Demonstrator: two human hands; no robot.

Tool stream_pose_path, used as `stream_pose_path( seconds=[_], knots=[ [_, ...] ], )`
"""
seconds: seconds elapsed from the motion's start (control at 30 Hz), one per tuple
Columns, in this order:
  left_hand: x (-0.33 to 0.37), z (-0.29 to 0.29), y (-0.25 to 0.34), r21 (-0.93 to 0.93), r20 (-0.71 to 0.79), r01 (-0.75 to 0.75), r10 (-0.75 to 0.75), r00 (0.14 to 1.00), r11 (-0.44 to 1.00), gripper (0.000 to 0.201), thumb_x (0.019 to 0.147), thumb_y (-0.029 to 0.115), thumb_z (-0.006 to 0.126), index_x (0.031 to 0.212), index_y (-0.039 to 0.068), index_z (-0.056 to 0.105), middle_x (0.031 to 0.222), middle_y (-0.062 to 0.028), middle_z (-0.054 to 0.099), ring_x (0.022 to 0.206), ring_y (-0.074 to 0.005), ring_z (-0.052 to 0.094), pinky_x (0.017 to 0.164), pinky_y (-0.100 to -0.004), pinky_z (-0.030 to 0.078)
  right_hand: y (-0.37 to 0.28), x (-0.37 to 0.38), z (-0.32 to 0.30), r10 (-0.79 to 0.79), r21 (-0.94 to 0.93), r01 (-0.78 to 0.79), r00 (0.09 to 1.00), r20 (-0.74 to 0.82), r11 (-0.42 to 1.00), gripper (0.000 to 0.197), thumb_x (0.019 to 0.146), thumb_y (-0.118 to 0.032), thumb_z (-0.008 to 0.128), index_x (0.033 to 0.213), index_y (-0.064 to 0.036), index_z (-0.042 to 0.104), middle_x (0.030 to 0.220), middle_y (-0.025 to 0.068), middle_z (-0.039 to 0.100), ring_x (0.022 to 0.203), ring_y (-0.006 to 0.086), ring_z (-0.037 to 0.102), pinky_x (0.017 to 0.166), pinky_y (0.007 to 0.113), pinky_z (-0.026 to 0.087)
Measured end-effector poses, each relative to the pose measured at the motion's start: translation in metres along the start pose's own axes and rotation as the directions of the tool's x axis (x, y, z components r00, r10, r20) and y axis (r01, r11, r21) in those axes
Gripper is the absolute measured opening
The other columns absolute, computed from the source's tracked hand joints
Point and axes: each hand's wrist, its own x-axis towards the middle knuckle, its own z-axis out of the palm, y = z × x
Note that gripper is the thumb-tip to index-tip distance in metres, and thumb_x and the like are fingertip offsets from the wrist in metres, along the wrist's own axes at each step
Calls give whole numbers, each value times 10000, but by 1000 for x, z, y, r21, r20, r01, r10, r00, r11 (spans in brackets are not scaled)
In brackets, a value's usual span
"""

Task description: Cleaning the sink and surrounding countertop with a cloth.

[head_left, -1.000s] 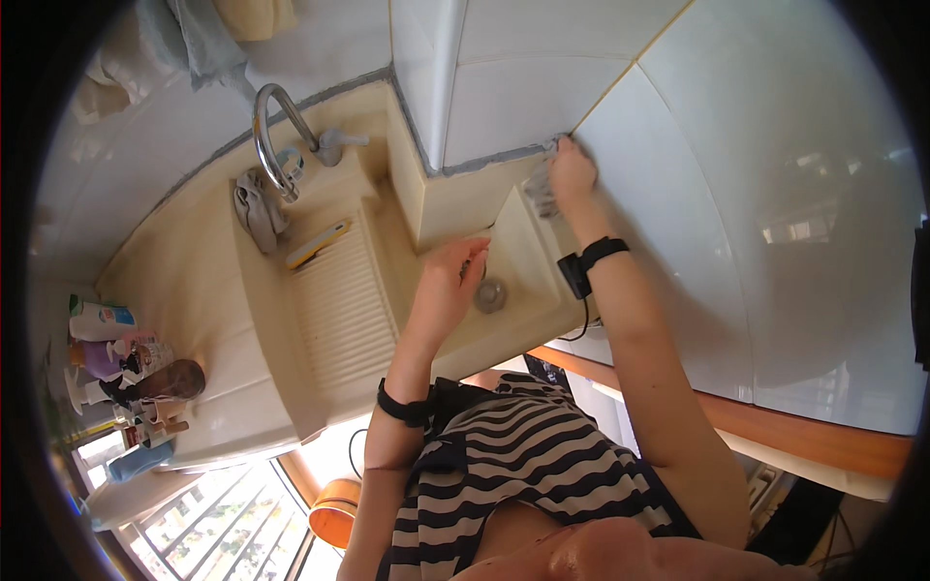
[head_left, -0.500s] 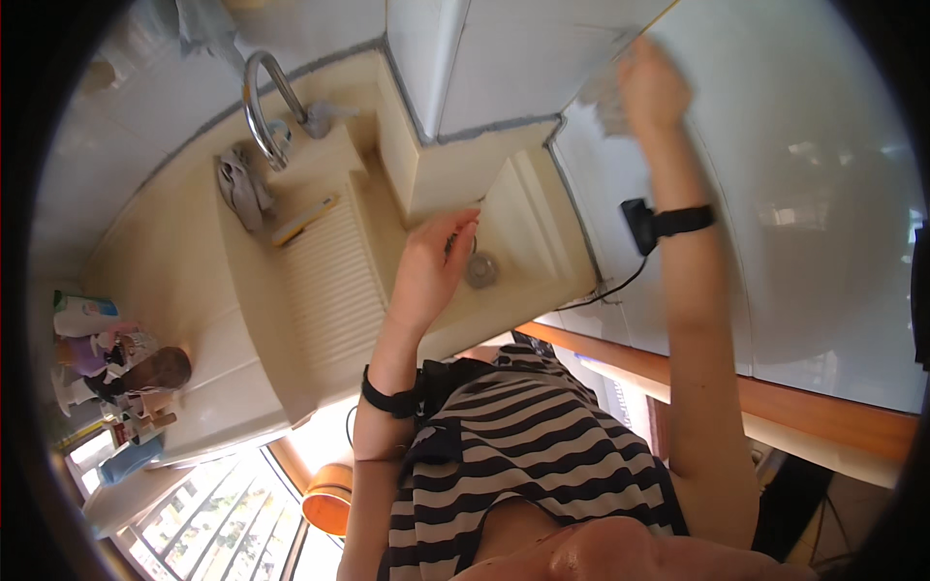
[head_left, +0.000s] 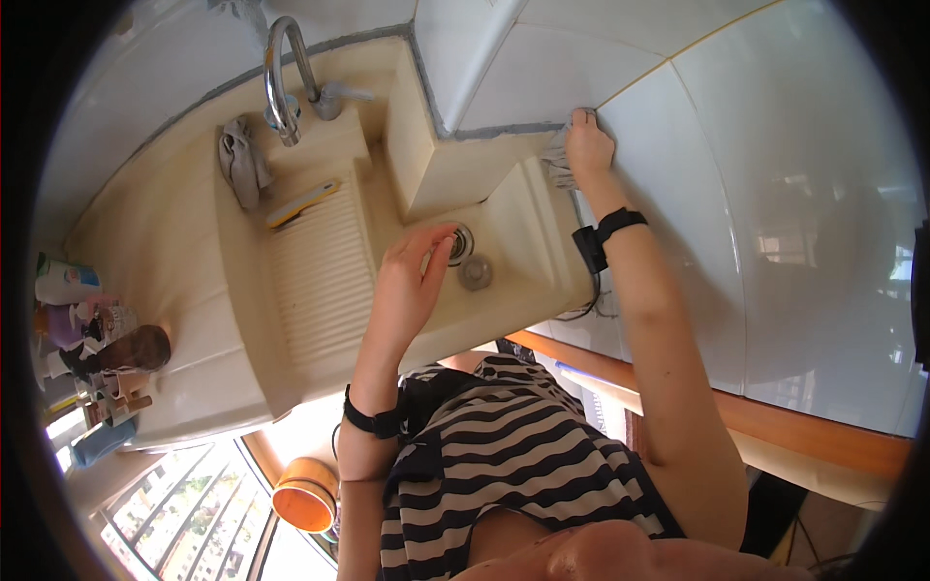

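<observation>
My right hand (head_left: pixel 591 150) is closed around a crumpled grey rag (head_left: pixel 559 163), pressed against the tiled wall where the grout line meets the sink's back right corner. Above the basin hangs my left hand (head_left: pixel 412 276). Its fingers are bent, with the thumb tip near the fingertips in a loose pinch; whether anything small is between them I cannot make out. Just behind those fingertips is the drain hole (head_left: pixel 463 244), partly covered by the hand. A round strainer plug (head_left: pixel 475 272) lies beside it. The beige sink (head_left: pixel 533 290) surrounds both.
On the ribbed washboard (head_left: pixel 325 281) rests a yellow and grey brush-like tool (head_left: pixel 302 203). A grey cloth (head_left: pixel 242 163) drapes over the ledge by the chrome faucet (head_left: pixel 281 82). Bottles (head_left: pixel 68 281) crowd the far left counter; a wooden bucket (head_left: pixel 305 494) stands below.
My right hand with the rag has come down and left along the wall to the sink's corner. My left hand has shifted slightly left and down, uncovering more of the drain.
</observation>
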Motion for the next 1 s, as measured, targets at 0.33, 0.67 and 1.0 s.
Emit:
stream_pose_path(
  seconds=[0.33, 0.67, 1.0],
  knots=[
    [-5, 0, 15, -57, 68, 58, -54, 996, 997, 174, 854, 87, 545, 977, -17, 610, 880, -170, 628, 722, -264, 603, 600, -308, 474, 20, 33, -87, -34, 4, 35, 998, -53, 999, 152, 820, -170, 478, 938, -97, 540, 923, 115, 603, 714, 312, 630, 602, 422, 507],
    [-10, 13, 8, -101, 56, 20, -14, 998, 995, 154, 850, 69, 547, 951, -26, 615, 880, -167, 632, 741, -298, 612, 662, -319, 479, 4, -8, 7, 35, -85, -25, 992, 120, 996, 143, 823, -165, 488, 937, -84, 515, 911, 104, 596, 710, 290, 634, 591, 388, 516],
    [-19, 5, 12, -50, 74, 42, -39, 997, 998, 148, 839, 65, 554, 930, -33, 617, 840, -176, 628, 721, -294, 606, 634, -335, 475, -4, 21, -73, 4, 19, -5, 1000, 7, 1000, 145, 805, -136, 472, 847, -64, 591, 879, 130, 625, 747, 315, 631, 642, 424, 507]
  ],
)
